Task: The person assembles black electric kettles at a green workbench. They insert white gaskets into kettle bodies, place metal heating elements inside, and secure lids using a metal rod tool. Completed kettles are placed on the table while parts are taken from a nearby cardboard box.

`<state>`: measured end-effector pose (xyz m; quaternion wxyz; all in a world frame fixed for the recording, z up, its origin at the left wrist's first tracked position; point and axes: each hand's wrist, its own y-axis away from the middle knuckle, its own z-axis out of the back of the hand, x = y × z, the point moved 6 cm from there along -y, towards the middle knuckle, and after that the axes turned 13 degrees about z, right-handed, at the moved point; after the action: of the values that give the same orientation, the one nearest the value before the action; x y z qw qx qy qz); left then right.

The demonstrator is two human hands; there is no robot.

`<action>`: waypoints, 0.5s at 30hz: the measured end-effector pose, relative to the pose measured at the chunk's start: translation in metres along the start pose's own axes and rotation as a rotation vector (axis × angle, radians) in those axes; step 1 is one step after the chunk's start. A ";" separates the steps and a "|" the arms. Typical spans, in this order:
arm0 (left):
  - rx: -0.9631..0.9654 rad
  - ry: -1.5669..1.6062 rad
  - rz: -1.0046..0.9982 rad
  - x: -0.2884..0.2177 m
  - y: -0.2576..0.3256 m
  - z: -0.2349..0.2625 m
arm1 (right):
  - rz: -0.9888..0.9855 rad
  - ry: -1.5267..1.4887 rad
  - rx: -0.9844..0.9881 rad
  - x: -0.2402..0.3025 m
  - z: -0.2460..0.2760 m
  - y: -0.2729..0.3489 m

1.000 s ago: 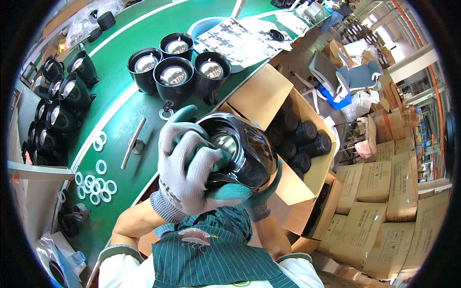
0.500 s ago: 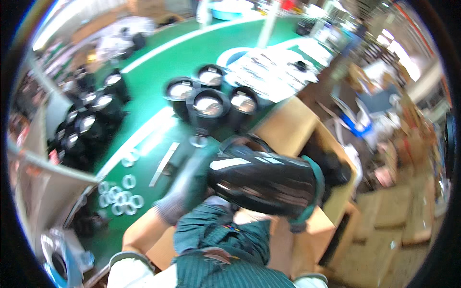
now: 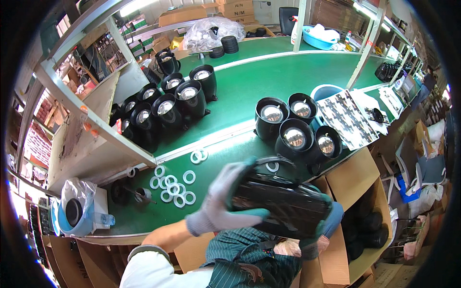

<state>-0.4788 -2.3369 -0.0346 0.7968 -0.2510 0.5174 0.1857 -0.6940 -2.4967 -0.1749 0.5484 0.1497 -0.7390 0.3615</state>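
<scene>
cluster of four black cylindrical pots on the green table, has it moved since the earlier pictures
No. The cluster of four black cylindrical pots still stands where the long white strip reaches it, beside the light blue round basin; only the view shifted.

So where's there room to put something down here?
The widest bare patch of the long green tabletop lies between the left cluster of round black silver-centred pots and the four matching pots on the right. A narrower gap separates those four from the flat white rings. Crowded spots: the left cluster and the ring pile.

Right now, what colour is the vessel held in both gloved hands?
The vessel is glossy black; head view shows it best.
</scene>
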 end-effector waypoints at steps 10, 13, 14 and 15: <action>-0.326 -0.953 -0.108 0.128 -0.226 0.113 | -0.232 -0.002 -0.134 -0.056 0.030 0.024; -0.221 -1.083 -0.061 0.191 -0.329 0.087 | -0.249 0.072 -0.137 -0.063 0.043 0.022; -0.203 -1.102 -0.037 0.204 -0.357 0.076 | -0.263 0.094 -0.142 -0.065 0.048 0.019; -0.193 -1.081 -0.081 0.218 -0.382 0.068 | -0.244 0.115 -0.218 -0.065 0.051 0.015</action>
<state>-0.1307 -2.5958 -0.1319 0.9290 -0.2113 0.0048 0.3038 -0.7165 -2.5331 -0.2471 0.6425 0.1569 -0.7177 0.2180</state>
